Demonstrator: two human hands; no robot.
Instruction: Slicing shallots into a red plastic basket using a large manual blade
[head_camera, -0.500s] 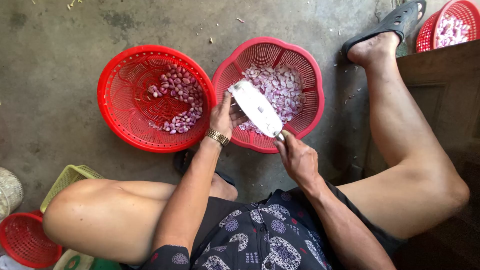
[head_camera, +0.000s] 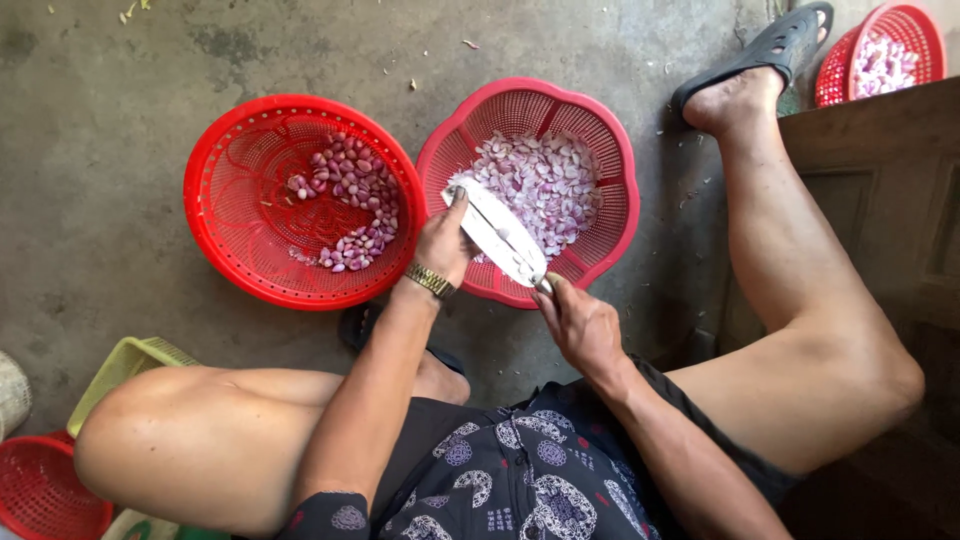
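My right hand (head_camera: 582, 325) grips the handle of a broad white-bladed knife (head_camera: 497, 232) held flat over the near rim of a pinkish-red basket (head_camera: 620, 170) full of cut shallot pieces (head_camera: 545, 185). My left hand (head_camera: 446, 240) rests against the blade's near side, thumb on its tip, a gold watch on the wrist. Whether something small is pinched under the fingers I cannot see. To the left stands a round red basket (head_camera: 230, 230) holding whole peeled shallots (head_camera: 350, 205).
I sit low on a grey concrete floor with both knees spread, right foot in a dark sandal (head_camera: 770, 45). Another red basket (head_camera: 885, 50) of shallots stands top right beside a wooden panel (head_camera: 880, 190). A yellow-green basket (head_camera: 125, 370) and a small red one (head_camera: 45, 490) sit bottom left.
Both hands and the knife hold nearly the same place over the basket rim; the blade has tilted very slightly.
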